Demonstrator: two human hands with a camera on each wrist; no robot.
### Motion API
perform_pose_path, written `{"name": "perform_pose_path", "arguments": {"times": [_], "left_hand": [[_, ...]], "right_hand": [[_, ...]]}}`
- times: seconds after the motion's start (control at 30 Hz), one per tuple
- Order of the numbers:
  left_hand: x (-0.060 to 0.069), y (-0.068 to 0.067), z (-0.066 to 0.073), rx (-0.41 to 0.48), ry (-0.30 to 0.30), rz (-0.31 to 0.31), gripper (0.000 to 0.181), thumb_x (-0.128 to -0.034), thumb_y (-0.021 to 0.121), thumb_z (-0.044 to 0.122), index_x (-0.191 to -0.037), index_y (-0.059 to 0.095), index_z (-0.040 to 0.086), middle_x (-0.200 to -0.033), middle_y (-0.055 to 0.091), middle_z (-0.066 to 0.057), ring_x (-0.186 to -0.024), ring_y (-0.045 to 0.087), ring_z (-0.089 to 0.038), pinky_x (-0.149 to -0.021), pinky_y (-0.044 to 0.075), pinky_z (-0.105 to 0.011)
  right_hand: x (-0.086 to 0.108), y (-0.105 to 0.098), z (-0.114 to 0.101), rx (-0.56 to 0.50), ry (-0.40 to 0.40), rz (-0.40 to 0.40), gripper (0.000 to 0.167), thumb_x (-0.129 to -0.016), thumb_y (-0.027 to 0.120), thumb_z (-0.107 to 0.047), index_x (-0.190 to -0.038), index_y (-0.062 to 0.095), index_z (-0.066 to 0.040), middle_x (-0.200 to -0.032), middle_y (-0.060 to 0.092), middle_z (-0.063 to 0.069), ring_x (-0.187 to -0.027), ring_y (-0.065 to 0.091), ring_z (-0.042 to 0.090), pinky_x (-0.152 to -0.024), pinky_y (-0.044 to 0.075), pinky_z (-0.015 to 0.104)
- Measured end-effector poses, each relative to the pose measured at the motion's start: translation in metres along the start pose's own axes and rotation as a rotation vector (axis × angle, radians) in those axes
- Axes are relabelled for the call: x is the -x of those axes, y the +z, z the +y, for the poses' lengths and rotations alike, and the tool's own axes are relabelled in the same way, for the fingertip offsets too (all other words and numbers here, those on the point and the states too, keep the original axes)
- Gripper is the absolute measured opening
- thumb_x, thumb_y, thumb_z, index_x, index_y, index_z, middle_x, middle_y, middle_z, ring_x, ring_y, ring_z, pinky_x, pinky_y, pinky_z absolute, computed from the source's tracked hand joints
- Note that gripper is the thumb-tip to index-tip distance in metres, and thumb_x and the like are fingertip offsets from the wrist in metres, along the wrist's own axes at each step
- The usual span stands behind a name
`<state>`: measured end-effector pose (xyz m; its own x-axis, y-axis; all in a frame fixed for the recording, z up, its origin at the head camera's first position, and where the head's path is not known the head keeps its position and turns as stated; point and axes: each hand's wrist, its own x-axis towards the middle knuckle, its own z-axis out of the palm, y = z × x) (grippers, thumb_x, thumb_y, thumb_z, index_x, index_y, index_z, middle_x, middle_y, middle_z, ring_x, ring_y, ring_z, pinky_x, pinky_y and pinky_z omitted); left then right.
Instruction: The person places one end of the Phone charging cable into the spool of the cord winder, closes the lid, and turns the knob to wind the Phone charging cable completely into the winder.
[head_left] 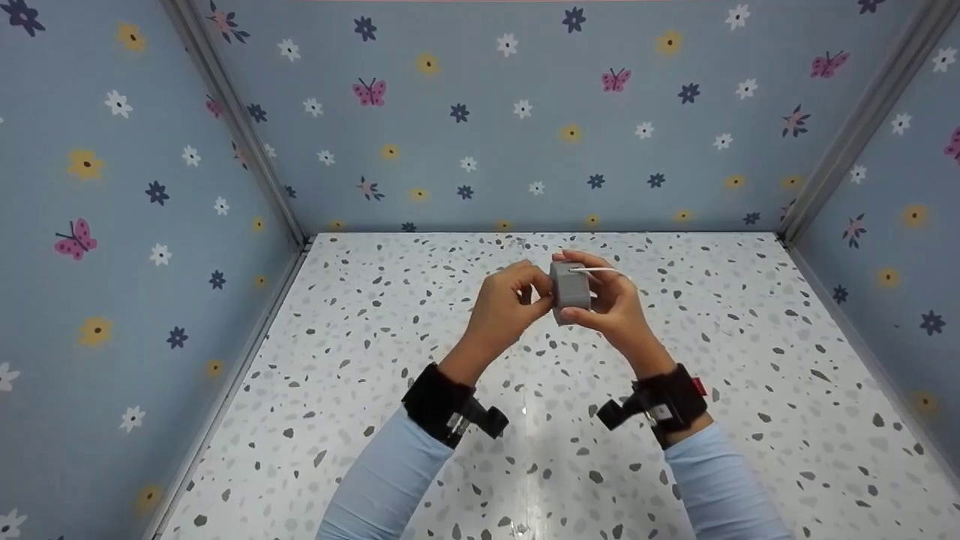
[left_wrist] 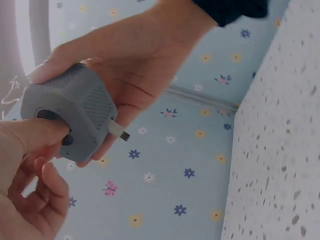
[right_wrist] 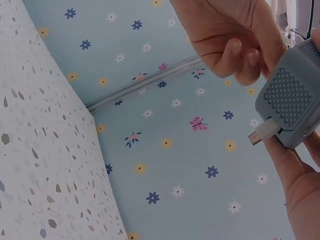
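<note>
A grey, box-shaped case (head_left: pixel 572 291) with cross-hatched side panels is held up above the speckled surface. My right hand (head_left: pixel 619 304) grips it, thumb on the near end and fingers at the far end. From its top a thin white cable (head_left: pixel 600 269) runs across the right fingers. A white plug with a metal USB-type tip (left_wrist: pixel 124 135) pokes out at another side, also plain in the right wrist view. My left hand (head_left: pixel 501 304) pinches at a dark round recess (left_wrist: pixel 46 114) in the case's face, the other fingers curled; the recess's inside is mostly hidden.
Underneath lies a white tabletop (head_left: pixel 337 420) with grey speckles. Blue panels (head_left: pixel 517 150) printed with flowers and butterflies stand at the back and both sides, joined by grey metal corner strips (head_left: pixel 240 124). Black wrist mounts (head_left: pixel 442 405) sit on both forearms.
</note>
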<state>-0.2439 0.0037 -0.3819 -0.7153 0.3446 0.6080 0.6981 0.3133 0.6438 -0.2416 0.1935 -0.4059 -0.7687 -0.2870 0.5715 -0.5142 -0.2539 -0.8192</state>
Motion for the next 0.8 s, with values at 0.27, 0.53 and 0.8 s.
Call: {"name": "perform_pose_path", "arguments": {"times": [0.27,0.53,0.8], "left_hand": [[0.004,0.008,-0.009,-0.552,0.518,0.222,0.020,-0.0905,0.064,0.004,-0.073,0.067,0.013,-0.080,0.064,0.001,-0.067,0.058,-0.012,-0.057,0.050,-0.023],[0.002,-0.002,0.000,0.329,-0.360,-0.124,0.017,-0.0969,0.060,0.016,-0.107,0.066,0.004,-0.098,0.066,-0.007,-0.079,0.062,-0.014,-0.067,0.056,-0.026],[-0.002,-0.003,0.006,0.578,-0.702,-0.186,0.025,-0.0974,0.058,0.018,-0.109,0.066,-0.002,-0.084,0.060,-0.001,-0.072,0.053,-0.012,-0.061,0.051,-0.021]], "right_hand": [[0.003,-0.001,0.004,-0.039,0.051,0.009,0.064,-0.082,0.075,-0.004,-0.140,0.047,-0.002,-0.136,0.055,0.006,-0.108,0.059,0.021,-0.077,0.056,0.029],[0.003,-0.003,0.006,-0.009,0.068,0.073,0.062,-0.082,0.073,0.001,-0.139,0.049,-0.005,-0.136,0.056,0.003,-0.112,0.058,0.022,-0.081,0.055,0.029],[0.001,0.001,0.004,0.055,0.019,0.034,0.063,-0.081,0.074,0.001,-0.138,0.047,0.002,-0.138,0.054,0.007,-0.118,0.057,0.026,-0.079,0.055,0.028]]}}
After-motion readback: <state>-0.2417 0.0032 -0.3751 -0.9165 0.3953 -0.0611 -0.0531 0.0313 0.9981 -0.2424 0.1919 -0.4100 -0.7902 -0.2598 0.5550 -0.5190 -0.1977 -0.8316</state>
